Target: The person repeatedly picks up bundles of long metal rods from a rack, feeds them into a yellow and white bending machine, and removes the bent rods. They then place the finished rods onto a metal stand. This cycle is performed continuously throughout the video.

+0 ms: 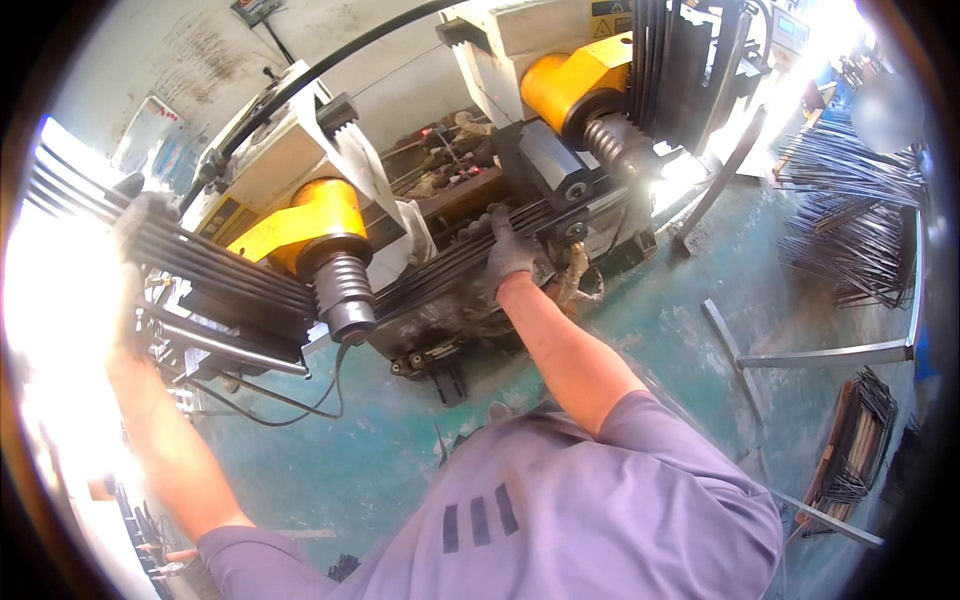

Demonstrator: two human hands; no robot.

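Several long dark metal bars lie side by side across a machine, running from the far left toward the middle right. My left hand, in a grey glove, is wrapped round their left end, partly washed out by glare. My right hand, also gloved, grips the bars near the middle of the machine, with its thumb on the near side and its fingers partly hidden. Between my hands stands a yellow machine head with a ribbed metal cylinder under it. A second yellow head is beyond my right hand.
Below the left head, a black cable loops near a metal rod. Stacks of thin metal rods and a metal frame stand at the right. Another crate of dark pieces sits on the green floor.
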